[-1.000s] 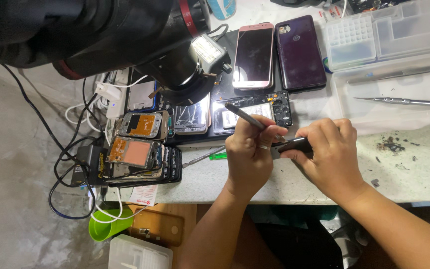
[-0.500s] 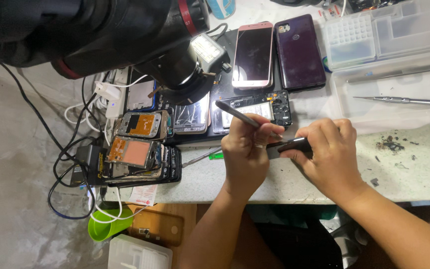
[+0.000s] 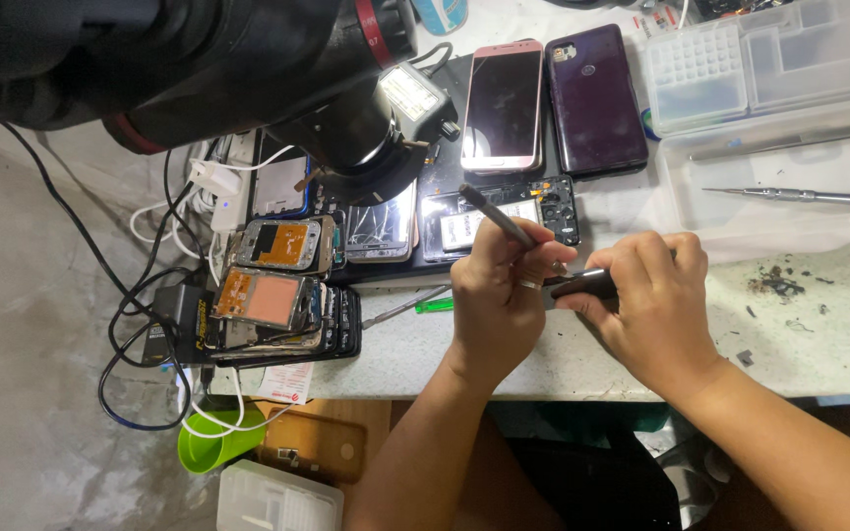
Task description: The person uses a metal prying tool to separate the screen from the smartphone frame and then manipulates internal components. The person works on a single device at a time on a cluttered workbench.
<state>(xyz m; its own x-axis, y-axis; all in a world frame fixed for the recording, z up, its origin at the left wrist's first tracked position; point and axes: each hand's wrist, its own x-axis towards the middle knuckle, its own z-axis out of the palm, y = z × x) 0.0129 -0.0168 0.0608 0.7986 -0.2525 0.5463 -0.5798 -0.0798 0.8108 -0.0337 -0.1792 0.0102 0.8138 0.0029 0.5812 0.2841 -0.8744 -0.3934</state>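
Two clear trays (image 3: 740, 79), one screwdriver (image 3: 799, 197)

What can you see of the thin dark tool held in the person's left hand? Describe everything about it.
The thin dark tool is a slim, straight, grey-black rod, metal or plastic by its look. It is tilted, its free upper end pointing up and left over an opened phone. Its lower end is hidden in the left hand, whose fingers pinch it. Its working tip cannot be seen. The right hand holds a separate small dark part.
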